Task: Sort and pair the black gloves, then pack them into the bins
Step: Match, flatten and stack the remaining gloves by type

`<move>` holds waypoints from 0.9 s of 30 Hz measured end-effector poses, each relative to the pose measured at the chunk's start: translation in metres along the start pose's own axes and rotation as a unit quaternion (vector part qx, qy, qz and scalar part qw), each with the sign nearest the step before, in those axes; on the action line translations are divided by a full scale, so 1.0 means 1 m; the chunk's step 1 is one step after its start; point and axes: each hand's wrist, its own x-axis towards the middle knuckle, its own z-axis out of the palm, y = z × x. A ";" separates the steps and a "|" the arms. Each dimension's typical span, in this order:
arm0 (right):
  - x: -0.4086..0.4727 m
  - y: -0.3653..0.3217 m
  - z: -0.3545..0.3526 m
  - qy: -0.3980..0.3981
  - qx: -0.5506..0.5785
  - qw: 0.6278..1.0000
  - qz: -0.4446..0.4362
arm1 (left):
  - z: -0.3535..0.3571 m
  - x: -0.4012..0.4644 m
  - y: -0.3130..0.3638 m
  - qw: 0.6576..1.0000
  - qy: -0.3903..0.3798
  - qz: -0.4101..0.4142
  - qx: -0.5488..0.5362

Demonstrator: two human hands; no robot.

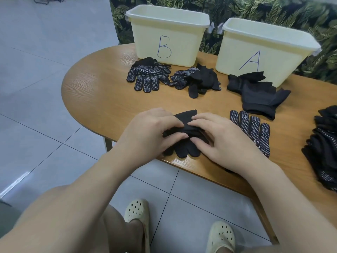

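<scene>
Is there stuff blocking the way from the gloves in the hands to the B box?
Yes. Both hands hold the folded gloves at the table's near edge. Two glove piles, one dotted and one mixed, lie before the B box. Lifting over them clears the way.

Even soft daylight — faint shadows, floor glare lower left, wide-angle edge warp.

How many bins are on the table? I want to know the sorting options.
2. Bin B stands at the table's far edge on the left; bin A stands to its right. More could sit outside the frame.
</scene>
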 end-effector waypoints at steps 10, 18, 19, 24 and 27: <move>-0.001 0.001 -0.002 0.067 0.035 0.997 0.000 | -0.001 -0.004 -0.013 0.993 -0.100 -0.060 0.021; -0.007 -0.006 -0.001 0.057 0.019 0.998 -0.017 | -0.003 -0.003 -0.008 0.984 -0.139 -0.112 0.011; -0.007 -0.007 0.000 0.051 0.013 0.998 -0.020 | -0.004 -0.003 -0.008 0.983 -0.143 -0.115 0.011; -0.009 -0.008 0.001 0.020 -0.011 0.999 -0.035 | -0.011 -0.003 -0.011 0.978 -0.186 -0.094 0.012; -0.009 -0.010 0.004 0.010 -0.009 0.999 -0.037 | -0.017 -0.002 -0.011 0.976 -0.198 -0.091 0.004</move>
